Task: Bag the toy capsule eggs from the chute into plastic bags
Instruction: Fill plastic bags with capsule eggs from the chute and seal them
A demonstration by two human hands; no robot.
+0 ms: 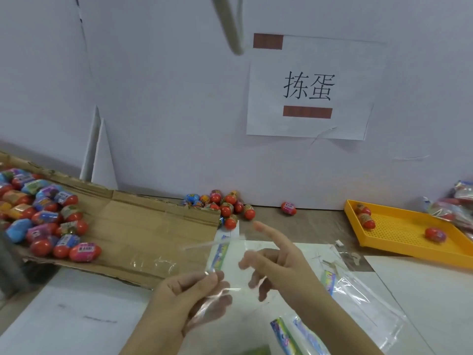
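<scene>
My left hand (190, 294) pinches the edge of a clear plastic bag (225, 254) with a colourful printed strip, held up above the table. My right hand (279, 262) is beside it with the index finger stretched forward and the other fingers loosely bent, partly behind or inside the clear film; I cannot tell which. Several red toy capsule eggs (48, 213) with bright wrappers lie on the flattened cardboard chute (143, 226) at the left. A smaller cluster of eggs (227, 206) sits at the chute's far end by the wall.
A lone egg (288, 208) lies by the wall. An orange perforated tray (409, 231) at the right holds three eggs. Filled bags (458, 206) are piled behind the tray. Spare empty bags (358, 298) lie flat on the white sheet under my hands.
</scene>
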